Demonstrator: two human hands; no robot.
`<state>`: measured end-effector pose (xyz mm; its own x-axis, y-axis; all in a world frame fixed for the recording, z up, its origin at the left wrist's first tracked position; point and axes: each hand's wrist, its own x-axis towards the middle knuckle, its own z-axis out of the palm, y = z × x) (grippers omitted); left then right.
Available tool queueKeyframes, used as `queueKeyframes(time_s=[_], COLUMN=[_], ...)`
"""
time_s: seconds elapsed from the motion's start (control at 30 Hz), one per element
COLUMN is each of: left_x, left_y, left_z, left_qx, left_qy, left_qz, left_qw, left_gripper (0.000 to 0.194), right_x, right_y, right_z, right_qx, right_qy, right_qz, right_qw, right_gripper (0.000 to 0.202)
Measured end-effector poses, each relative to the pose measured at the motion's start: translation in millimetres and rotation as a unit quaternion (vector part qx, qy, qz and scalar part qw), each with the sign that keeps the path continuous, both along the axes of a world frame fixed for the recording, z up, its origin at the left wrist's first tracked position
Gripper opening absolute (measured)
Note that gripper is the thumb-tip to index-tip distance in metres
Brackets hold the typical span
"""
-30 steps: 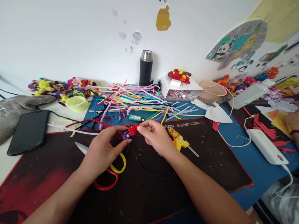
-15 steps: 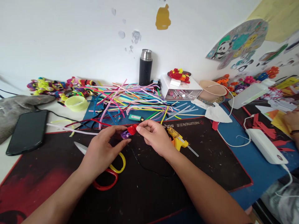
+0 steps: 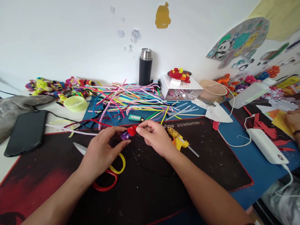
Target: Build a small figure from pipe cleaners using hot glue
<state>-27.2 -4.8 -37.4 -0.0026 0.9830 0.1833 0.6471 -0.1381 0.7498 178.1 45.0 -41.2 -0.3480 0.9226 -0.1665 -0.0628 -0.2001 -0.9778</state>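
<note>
Between my hands, above the dark mat (image 3: 187,184), is a small fuzzy red and purple pipe-cleaner piece (image 3: 128,132). My left hand (image 3: 103,147) grips its purple side between thumb and fingers. At its red end, the thumb and forefinger of my right hand (image 3: 153,136) are pinched together on the edge. Under my left hand lie scissors (image 3: 106,184) with red and yellow handles, their blade poking out to the left. A yellow glue gun (image 3: 179,140) rests just right of my right hand, a clear glue stick jutting from it.
Behind the mat spreads a heap of coloured pipe cleaners (image 3: 131,97), with a green lighter-sized object (image 3: 136,117) in front. A black flask (image 3: 145,67) and white box (image 3: 180,87) stand by the wall. A phone (image 3: 26,132) lies left, a white power bank (image 3: 267,145) right. Another person's hand (image 3: 294,120) is at far right.
Almost nothing differs. The view has shifted very slightly, and both hands keep their hold on the red and purple piece.
</note>
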Motion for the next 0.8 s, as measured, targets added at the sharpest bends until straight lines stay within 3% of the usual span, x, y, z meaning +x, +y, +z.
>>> queueKeyframes(time_s=[0.8], left_x=[2.8], left_y=[1.8], left_z=[4.1], left_qx=[-0.021], left_qy=[-0.012], left_qz=[0.004], left_qw=[1.0], left_gripper=[0.032], right_x=[4.9], right_y=[0.6], right_z=[-1.0], right_qx=[0.021], right_qy=[-0.031], right_qz=[0.015], right_qw=[0.999], right_gripper=[0.021])
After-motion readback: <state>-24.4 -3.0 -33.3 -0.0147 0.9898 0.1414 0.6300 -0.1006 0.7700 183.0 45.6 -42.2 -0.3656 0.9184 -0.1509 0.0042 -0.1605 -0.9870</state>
